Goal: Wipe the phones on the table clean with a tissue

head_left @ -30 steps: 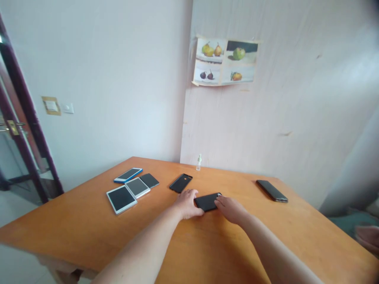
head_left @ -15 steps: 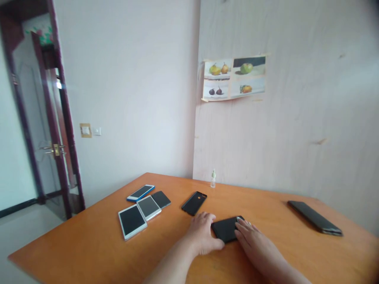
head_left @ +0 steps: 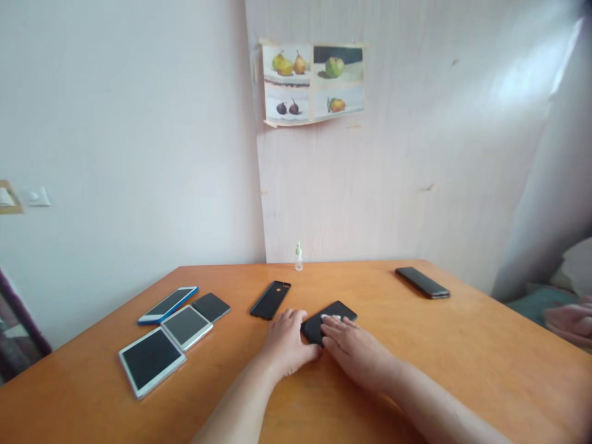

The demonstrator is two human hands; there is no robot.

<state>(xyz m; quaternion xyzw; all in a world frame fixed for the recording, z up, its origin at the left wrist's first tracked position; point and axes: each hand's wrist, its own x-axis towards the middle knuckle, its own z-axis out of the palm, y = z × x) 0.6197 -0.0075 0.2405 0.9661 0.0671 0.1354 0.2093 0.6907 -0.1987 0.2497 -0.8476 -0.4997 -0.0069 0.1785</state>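
A black smartphone [head_left: 341, 311] lies flat on the orange-brown table [head_left: 416, 364] in front of me. My left hand [head_left: 287, 345] holds its left end, fingers at the far side and thumb by the near corner. Across the near part of the phone lies my right hand [head_left: 356, 351], fingers stretched out flat. Something small and white shows at those fingertips; I cannot tell whether it is a wipe or shine on the nails. Just beyond my left hand rests an empty black phone case [head_left: 271, 300] with a round hole.
To the left lie a white tablet [head_left: 152, 361], a smaller white tablet [head_left: 187, 327], a dark phone [head_left: 211, 306] and a blue-edged phone [head_left: 169, 305]. A small clear bottle [head_left: 298, 259] stands at the back. Another dark phone [head_left: 422, 282] lies back right. A blurred hand-like shape [head_left: 573, 320] appears at the right edge.
My view has turned right, so everything sits further left in the picture. My right hand has slid from the phone's right side toward its near-left part. My left hand stays at the left end.
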